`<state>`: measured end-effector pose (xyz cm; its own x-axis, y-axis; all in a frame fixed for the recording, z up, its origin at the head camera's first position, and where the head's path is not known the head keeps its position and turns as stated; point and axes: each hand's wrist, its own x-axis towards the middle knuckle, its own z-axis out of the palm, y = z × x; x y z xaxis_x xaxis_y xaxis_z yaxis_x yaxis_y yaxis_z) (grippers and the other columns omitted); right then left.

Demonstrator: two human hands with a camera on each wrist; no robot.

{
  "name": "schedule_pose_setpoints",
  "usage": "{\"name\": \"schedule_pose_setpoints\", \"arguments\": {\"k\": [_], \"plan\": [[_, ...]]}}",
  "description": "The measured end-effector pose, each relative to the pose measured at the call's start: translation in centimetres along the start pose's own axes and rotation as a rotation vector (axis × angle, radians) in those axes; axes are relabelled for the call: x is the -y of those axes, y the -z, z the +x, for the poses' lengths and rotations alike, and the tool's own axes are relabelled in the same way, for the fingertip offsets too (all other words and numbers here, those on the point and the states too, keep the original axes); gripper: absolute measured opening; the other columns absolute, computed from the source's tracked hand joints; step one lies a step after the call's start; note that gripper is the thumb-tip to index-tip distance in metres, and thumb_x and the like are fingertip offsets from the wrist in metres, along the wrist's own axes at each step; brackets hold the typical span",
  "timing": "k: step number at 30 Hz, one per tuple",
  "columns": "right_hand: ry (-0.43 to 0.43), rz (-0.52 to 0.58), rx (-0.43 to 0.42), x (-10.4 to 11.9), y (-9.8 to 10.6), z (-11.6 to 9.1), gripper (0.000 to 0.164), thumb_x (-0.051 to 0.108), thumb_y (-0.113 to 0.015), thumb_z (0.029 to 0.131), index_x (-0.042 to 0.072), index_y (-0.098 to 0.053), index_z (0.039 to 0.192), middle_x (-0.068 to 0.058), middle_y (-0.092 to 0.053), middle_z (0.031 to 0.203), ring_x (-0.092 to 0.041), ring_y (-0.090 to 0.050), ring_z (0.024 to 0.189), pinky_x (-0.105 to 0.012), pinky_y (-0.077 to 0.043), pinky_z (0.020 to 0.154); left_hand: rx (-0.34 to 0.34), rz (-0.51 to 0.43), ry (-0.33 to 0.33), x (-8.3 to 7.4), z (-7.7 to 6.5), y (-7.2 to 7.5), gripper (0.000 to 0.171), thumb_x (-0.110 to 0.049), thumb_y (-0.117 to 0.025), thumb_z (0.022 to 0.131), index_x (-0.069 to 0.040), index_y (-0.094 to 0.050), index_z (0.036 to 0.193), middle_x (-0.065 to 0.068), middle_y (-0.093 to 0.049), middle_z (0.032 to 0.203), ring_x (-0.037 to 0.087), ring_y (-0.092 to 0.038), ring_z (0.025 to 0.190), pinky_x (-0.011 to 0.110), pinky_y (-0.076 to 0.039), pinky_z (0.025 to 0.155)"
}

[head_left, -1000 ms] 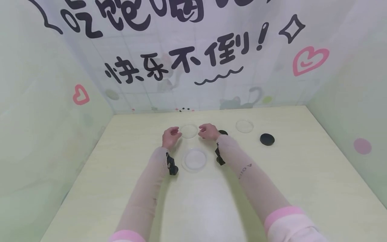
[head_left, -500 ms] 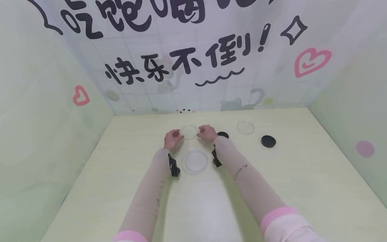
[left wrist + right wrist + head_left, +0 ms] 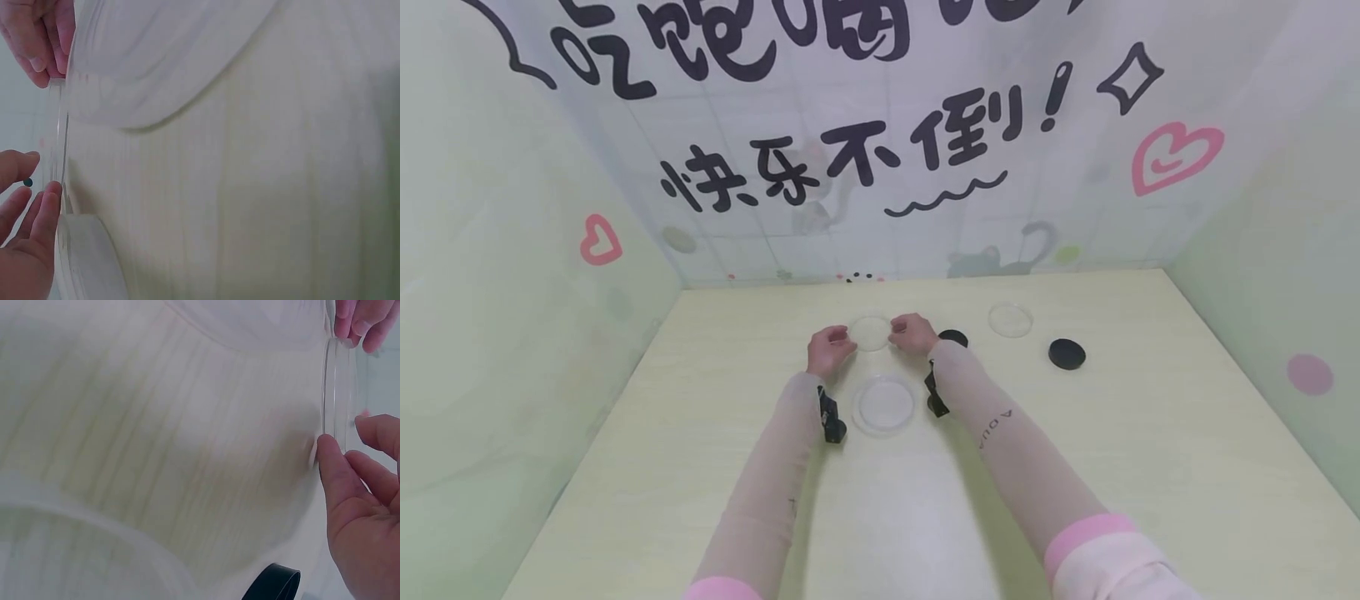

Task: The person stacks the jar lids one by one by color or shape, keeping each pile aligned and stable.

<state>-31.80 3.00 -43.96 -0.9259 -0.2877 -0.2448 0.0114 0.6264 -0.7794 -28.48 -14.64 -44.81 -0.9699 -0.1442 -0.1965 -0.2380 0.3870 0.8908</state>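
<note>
A shallow clear petri dish lies between my two hands near the back of the table. My left hand has its fingers curved at the left rim; the wrist view shows its fingertips at the edge. From the right, my right hand holds the opposite rim, thumb and fingers curved about the thin side wall. Closer to me sits a larger round clear dish with a whitish inside, between the two forearms.
Another clear round dish lies at the back right. Beside it is a black round lid. A second black round piece shows partly behind my right wrist. A printed cloth backdrop stands along the table's back edge.
Both hands have drawn slightly inward to the rim of the petri dish. The dish and the other round pieces have kept their places; the head view has tilted a little.
</note>
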Motion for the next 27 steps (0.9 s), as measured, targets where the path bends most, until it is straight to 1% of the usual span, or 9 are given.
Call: {"name": "schedule_pose_setpoints", "arguments": {"k": [1, 2, 8, 14, 18, 22, 24, 25, 27], "plan": [[0.014, -0.003, -0.004, -0.2, 0.0, 0.1, 0.041, 0.013, -0.054, 0.087, 0.000, -0.046, 0.125, -0.014, -0.051, 0.122, -0.023, -0.054, 0.103, -0.031, -0.042, 0.088, -0.002, 0.005, -0.007, 0.0, -0.1, 0.0, 0.043, -0.006, -0.062, 0.080, -0.003, -0.050, 0.121, 0.015, -0.052, 0.119, 0.026, -0.051, 0.107, 0.033, -0.042, 0.089], [0.051, 0.005, -0.013, -1.4, -0.3, 1.4, 0.040, 0.015, -0.058, 0.085, 0.001, -0.049, 0.122, -0.013, -0.054, 0.117, -0.021, -0.056, 0.099, -0.029, -0.044, 0.084, -0.005, 0.014, -0.014, 0.0, -0.1, 0.0, 0.043, -0.006, -0.062, 0.079, -0.002, -0.050, 0.120, 0.016, -0.053, 0.118, 0.027, -0.052, 0.106, 0.034, -0.042, 0.088], [0.094, 0.027, -0.011, -5.9, -1.4, 6.3, 0.040, 0.021, -0.066, 0.079, 0.005, -0.057, 0.115, -0.007, -0.059, 0.108, -0.018, -0.057, 0.093, -0.027, -0.046, 0.078, -0.014, 0.053, -0.034, -0.1, -0.4, 0.0, 0.043, -0.005, -0.063, 0.078, -0.001, -0.052, 0.119, 0.017, -0.055, 0.113, 0.028, -0.054, 0.103, 0.034, -0.043, 0.088], [0.141, -0.028, -0.077, -8.8, -2.5, 9.1, 0.032, 0.017, -0.066, 0.076, 0.005, -0.061, 0.105, -0.005, -0.061, 0.091, -0.014, -0.057, 0.079, -0.023, -0.046, 0.064, -0.006, 0.112, -0.026, 0.1, -0.2, 0.2, 0.042, -0.008, -0.064, 0.078, -0.003, -0.053, 0.118, 0.016, -0.057, 0.110, 0.027, -0.055, 0.099, 0.035, -0.043, 0.086], [0.103, -0.024, -0.044, -8.5, -2.3, 8.6, 0.034, 0.013, -0.064, 0.078, 0.004, -0.058, 0.111, -0.010, -0.060, 0.100, -0.019, -0.057, 0.088, -0.028, -0.047, 0.072, -0.001, 0.152, -0.032, 0.4, -0.1, 0.3, 0.040, -0.008, -0.065, 0.077, -0.004, -0.056, 0.115, 0.014, -0.060, 0.105, 0.025, -0.057, 0.095, 0.034, -0.044, 0.084], [0.131, 0.011, -0.052, -8.0, -1.6, 7.5, 0.029, 0.020, -0.071, 0.072, 0.009, -0.064, 0.098, -0.004, -0.062, 0.089, -0.015, -0.056, 0.079, -0.025, -0.045, 0.067, 0.009, 0.174, -0.050, 0.5, -0.1, 0.3, 0.037, -0.007, -0.066, 0.077, -0.003, -0.058, 0.112, 0.013, -0.061, 0.101, 0.025, -0.057, 0.093, 0.033, -0.045, 0.083], [0.059, 0.004, -0.048, -5.5, -0.8, 4.9, 0.027, 0.019, -0.070, 0.075, 0.009, -0.064, 0.099, -0.004, -0.062, 0.093, -0.017, -0.056, 0.085, -0.027, -0.045, 0.074, 0.016, 0.181, -0.055, 0.5, -0.1, 0.4, 0.036, -0.007, -0.065, 0.077, -0.003, -0.058, 0.111, 0.013, -0.061, 0.100, 0.024, -0.057, 0.093, 0.033, -0.045, 0.082], [0.062, -0.007, -0.065, -4.6, -0.6, 3.7, 0.024, 0.016, -0.068, 0.076, 0.007, -0.064, 0.098, -0.006, -0.062, 0.092, -0.017, -0.056, 0.084, -0.027, -0.044, 0.074, 0.021, 0.184, -0.055, 0.5, -0.1, 0.4, 0.035, -0.007, -0.065, 0.077, -0.003, -0.059, 0.111, 0.013, -0.061, 0.099, 0.024, -0.056, 0.093, 0.033, -0.045, 0.082], [-0.026, -0.038, -0.062, -2.2, 0.1, 1.3, 0.025, 0.011, -0.064, 0.079, 0.002, -0.062, 0.102, -0.010, -0.061, 0.098, -0.022, -0.055, 0.090, -0.030, -0.044, 0.079, 0.033, 0.187, -0.053, 0.4, 0.0, 0.4, 0.034, -0.007, -0.065, 0.077, -0.003, -0.059, 0.110, 0.012, -0.061, 0.099, 0.024, -0.056, 0.092, 0.033, -0.045, 0.082]]}}
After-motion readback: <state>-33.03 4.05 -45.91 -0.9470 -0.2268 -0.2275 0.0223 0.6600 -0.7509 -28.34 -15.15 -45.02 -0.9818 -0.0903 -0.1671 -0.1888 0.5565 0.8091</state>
